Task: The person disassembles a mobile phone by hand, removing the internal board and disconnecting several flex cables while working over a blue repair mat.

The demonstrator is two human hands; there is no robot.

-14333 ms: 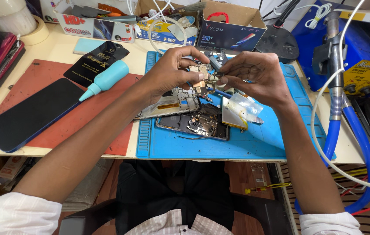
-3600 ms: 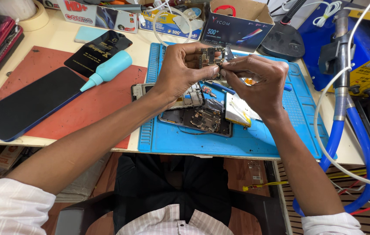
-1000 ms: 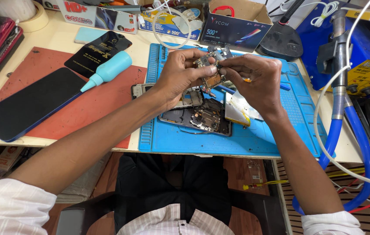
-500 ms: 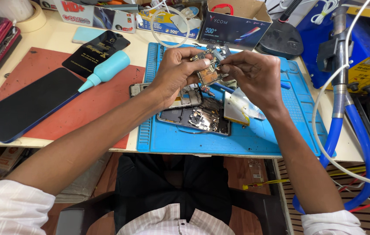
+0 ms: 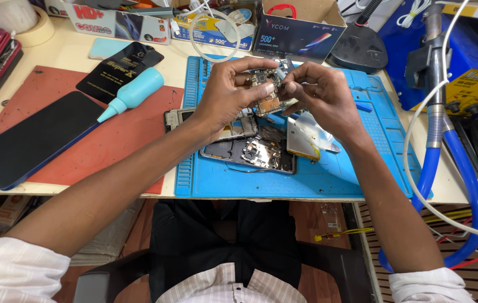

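Holding a small circuit board (image 5: 267, 95) up above a blue work mat (image 5: 357, 168), both hands meet over the middle of the worktop (image 5: 65, 56). The left hand (image 5: 229, 92) grips the board's left side, thumb in front and fingers curled round the back, closed on it. The right hand (image 5: 323, 92) comes in from the other side w/ thumb and forefinger pinched together at the board's right edge; whether a tool or small part sits in that pinch is too small to tell.

Directly below the hands, on the mat, lies an opened phone body (image 5: 250, 151) w/ inner parts exposed, and just right of it a shiny silver-and-yellow part (image 5: 306, 137), tilted. A second, lighter phone frame (image 5: 233, 126) lies partly under the left wrist, touching the opened one.

Left of the mat is a red-brown pad (image 5: 121, 140). On it rest a dark phone screen (image 5: 31, 140), face up and angled, and a teal squeeze bottle (image 5: 135, 92) on its side, nozzle pointing towards the screen. A black flat packet (image 5: 115, 70) lies just behind the bottle.

Along the back of the worktop stand cardboard boxes (image 5: 301, 28), a coil of white cable (image 5: 214, 33) and a roll of tape (image 5: 37, 31). At far right, a blue machine (image 5: 463, 62) w/ a blue hose (image 5: 447, 168) looping down past the worktop edge.
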